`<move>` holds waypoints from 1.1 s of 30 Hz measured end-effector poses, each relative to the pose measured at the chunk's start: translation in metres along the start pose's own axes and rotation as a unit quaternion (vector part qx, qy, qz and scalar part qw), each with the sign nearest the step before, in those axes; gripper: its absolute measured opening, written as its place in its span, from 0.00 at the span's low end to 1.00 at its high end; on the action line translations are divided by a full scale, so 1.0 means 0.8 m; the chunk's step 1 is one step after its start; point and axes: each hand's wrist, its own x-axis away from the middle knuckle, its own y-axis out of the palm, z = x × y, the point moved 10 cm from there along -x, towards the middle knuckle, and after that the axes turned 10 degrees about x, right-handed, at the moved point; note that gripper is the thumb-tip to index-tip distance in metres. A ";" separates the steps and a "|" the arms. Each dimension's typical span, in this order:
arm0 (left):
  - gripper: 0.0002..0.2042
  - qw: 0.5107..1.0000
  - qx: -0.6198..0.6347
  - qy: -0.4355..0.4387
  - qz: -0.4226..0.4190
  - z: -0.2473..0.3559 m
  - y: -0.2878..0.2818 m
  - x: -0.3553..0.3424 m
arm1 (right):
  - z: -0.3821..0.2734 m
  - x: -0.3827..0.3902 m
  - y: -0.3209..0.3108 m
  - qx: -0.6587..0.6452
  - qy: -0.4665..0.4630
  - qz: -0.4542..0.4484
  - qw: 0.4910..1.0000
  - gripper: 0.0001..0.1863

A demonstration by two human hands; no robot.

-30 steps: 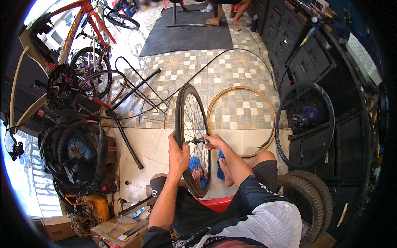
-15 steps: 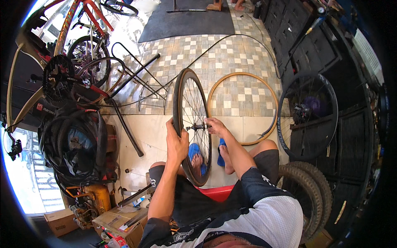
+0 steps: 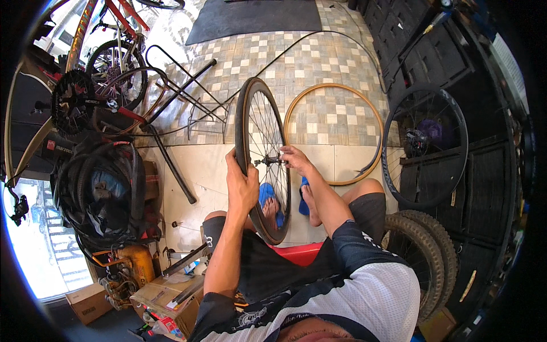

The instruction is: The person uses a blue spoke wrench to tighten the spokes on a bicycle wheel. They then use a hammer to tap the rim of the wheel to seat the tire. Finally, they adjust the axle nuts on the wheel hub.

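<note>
Upright between my knees stands a bicycle wheel [image 3: 243,122] with a black and tan tyre, seen nearly edge-on. My left hand [image 3: 242,183] is closed around the tyre on its near left side. At the wheel's middle, the fingers of my right hand [image 3: 295,159] pinch the right end of the hub [image 3: 268,161]; the exact part between the fingertips is hidden. A loose tan tyre [image 3: 333,85] lies flat on the floor just beyond my right hand. My feet, in blue slippers [image 3: 265,192], are on either side of the wheel's lower part.
Another spoked wheel [image 3: 390,154] leans against the dark cabinets [image 3: 484,188] at right, with knobbly tyres [image 3: 441,251] nearer me. A black metal stand [image 3: 174,165] and a bike frame [image 3: 34,125] are at left. A cardboard box [image 3: 165,296] sits near my left elbow.
The view has tilted slightly, so the floor and things on it sit higher in the picture. Both hands keep the same hold on the wheel.
</note>
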 end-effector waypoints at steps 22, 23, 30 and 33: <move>0.22 0.998 -0.026 0.049 -0.001 0.007 0.008 -0.005 | 0.027 -0.007 -0.023 -0.076 0.051 0.020 0.996 0.17; 0.22 0.999 -0.025 0.041 0.003 0.002 0.006 -0.005 | 0.026 0.000 -0.027 -0.078 0.054 0.025 0.995 0.18; 0.24 0.999 -0.015 0.046 -0.018 0.017 0.026 -0.022 | 0.014 0.006 -0.065 0.231 -0.026 0.149 0.961 0.19; 0.24 0.995 -0.052 0.082 -0.005 0.024 0.034 -0.023 | 0.031 0.004 -0.070 0.226 0.063 0.158 0.959 0.20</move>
